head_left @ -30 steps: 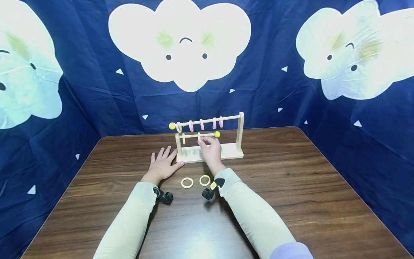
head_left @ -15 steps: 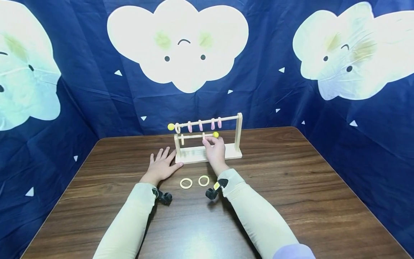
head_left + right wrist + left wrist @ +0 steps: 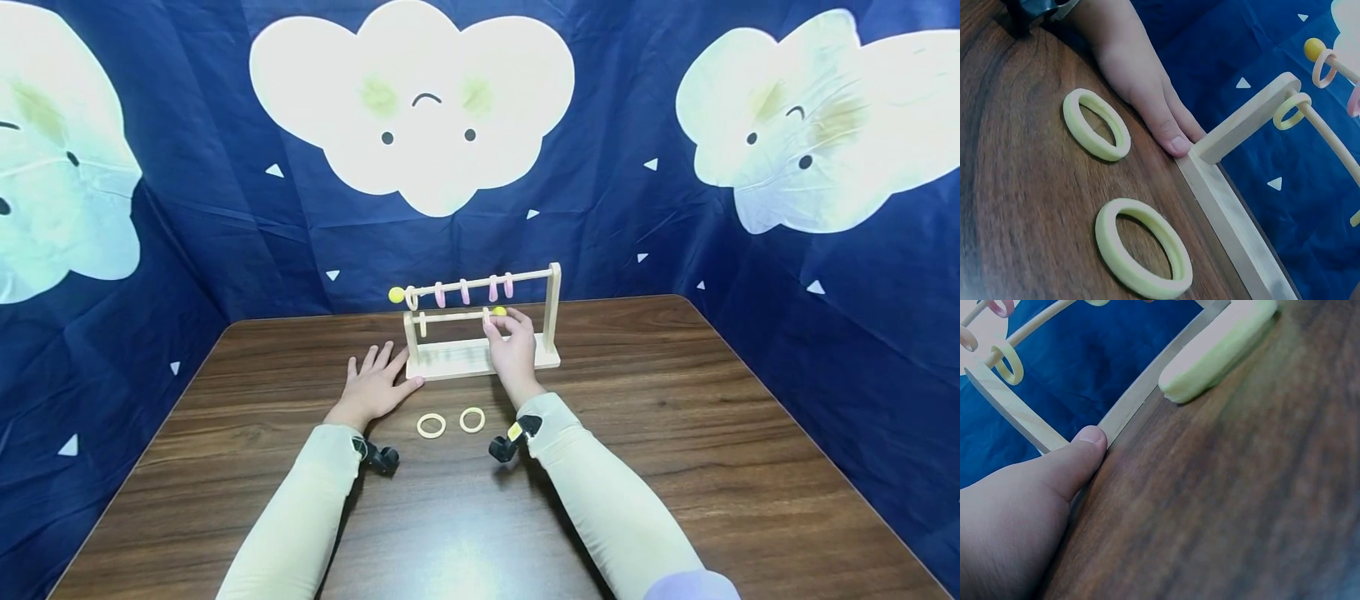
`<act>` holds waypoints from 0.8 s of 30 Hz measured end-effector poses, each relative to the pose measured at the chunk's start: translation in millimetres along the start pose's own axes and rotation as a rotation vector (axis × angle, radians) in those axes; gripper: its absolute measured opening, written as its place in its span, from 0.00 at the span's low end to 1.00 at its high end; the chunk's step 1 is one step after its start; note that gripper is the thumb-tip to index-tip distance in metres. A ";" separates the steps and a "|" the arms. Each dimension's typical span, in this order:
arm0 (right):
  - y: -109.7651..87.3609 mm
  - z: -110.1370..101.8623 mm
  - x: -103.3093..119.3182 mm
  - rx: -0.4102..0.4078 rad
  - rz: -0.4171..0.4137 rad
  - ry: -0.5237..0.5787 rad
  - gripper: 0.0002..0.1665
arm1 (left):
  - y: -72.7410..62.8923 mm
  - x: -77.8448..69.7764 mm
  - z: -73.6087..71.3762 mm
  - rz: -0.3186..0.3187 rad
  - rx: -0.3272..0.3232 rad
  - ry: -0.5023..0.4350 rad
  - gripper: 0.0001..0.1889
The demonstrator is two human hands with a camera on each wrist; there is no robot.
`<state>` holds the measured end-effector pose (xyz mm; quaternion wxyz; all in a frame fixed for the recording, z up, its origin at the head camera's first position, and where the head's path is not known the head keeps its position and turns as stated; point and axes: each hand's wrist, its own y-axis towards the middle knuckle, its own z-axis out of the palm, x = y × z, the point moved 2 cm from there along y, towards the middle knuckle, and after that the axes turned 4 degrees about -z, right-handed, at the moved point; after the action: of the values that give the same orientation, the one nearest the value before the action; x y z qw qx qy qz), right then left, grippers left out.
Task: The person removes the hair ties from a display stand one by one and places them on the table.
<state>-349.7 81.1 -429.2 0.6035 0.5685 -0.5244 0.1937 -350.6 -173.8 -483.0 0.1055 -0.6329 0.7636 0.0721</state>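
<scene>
A wooden ring rack (image 3: 450,358) stands on the table with two horizontal rods, each tipped with a yellow ball. My right hand (image 3: 513,354) pinches a pale yellow ring (image 3: 486,315) on the lower rod, close beside that rod's ball. Another yellow ring (image 3: 1292,111) hangs near the post end of the same rod. Several rings, mostly pink (image 3: 440,293), hang from the upper rod. My left hand (image 3: 371,396) lies with fingers spread on the table, its thumb (image 3: 1088,447) against the left end of the rack's base.
Two loose pale yellow rings, a left one (image 3: 431,414) and a right one (image 3: 472,408), lie on the wooden table (image 3: 660,433) in front of the rack, between the forearms. Behind the table hangs a blue cloth (image 3: 615,250) with white clouds.
The right hand has slid the pinched ring rightward along the lower rod, from about mid-rod to near the yellow ball. My left hand stays in place at the base.
</scene>
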 end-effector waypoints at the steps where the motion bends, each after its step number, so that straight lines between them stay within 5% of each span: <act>1: 0.0 -0.8 -0.4 -0.001 -0.004 -0.001 0.06 | 0.4 0.2 0.4 -0.002 0.002 0.005 0.45; 24: 8.9 -22.3 -13.3 -0.096 -0.030 -0.039 0.06 | 0.4 2.7 0.3 0.008 -0.011 -0.023 0.46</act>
<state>-352.9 108.3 -431.9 0.6225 0.5505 -0.5362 0.1481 -351.4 -176.2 -484.0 0.1105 -0.6296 0.7645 0.0840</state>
